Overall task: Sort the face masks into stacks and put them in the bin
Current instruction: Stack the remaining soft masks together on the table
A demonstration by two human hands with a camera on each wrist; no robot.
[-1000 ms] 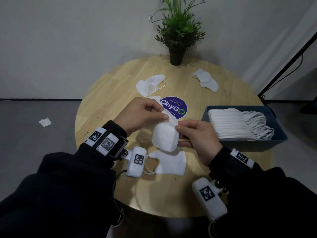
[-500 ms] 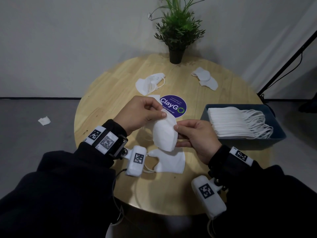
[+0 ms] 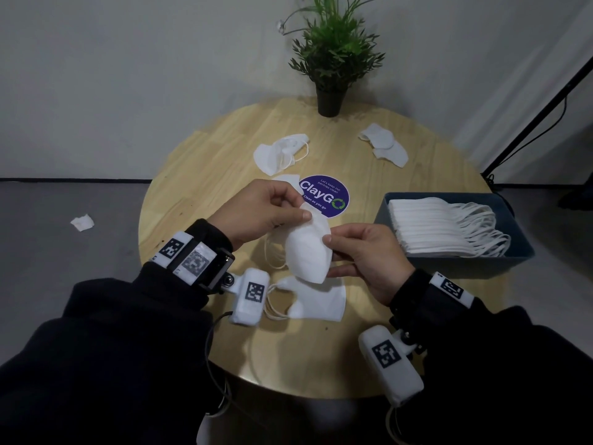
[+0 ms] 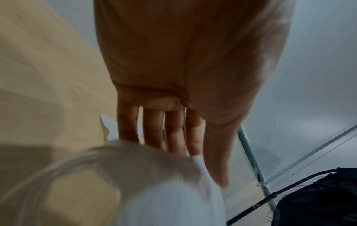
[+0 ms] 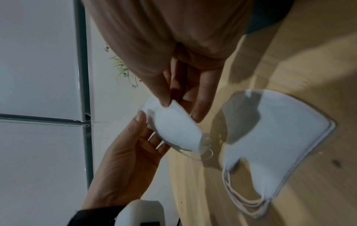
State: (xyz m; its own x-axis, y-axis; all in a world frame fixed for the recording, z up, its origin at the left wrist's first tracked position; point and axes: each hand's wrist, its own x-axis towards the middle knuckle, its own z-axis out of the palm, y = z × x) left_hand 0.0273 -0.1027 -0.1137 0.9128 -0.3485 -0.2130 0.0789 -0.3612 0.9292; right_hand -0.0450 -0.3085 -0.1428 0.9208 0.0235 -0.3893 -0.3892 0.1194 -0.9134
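Note:
Both hands hold one white face mask (image 3: 308, 252) above the round wooden table (image 3: 192, 175). My left hand (image 3: 266, 210) pinches its top edge between thumb and fingers. My right hand (image 3: 362, 252) pinches its right edge, as the right wrist view shows on the mask (image 5: 173, 123). Under it a small stack of folded masks (image 3: 321, 300) lies flat on the table, ear loops to the left. Loose masks lie farther back at the left (image 3: 279, 152) and at the right (image 3: 385, 144). A blue bin (image 3: 513, 261) at the right holds a row of stacked masks (image 3: 442, 229).
A potted plant (image 3: 333, 62) stands at the table's far edge. A purple round sticker (image 3: 324, 195) lies in the middle of the table. On the floor at the left lies a scrap of white paper (image 3: 82, 222). A black stand pole (image 3: 539, 117) leans at the right.
The held mask has turned a little, its lower end swinging toward me while both hands keep their pinch. The hands stay over the same spot.

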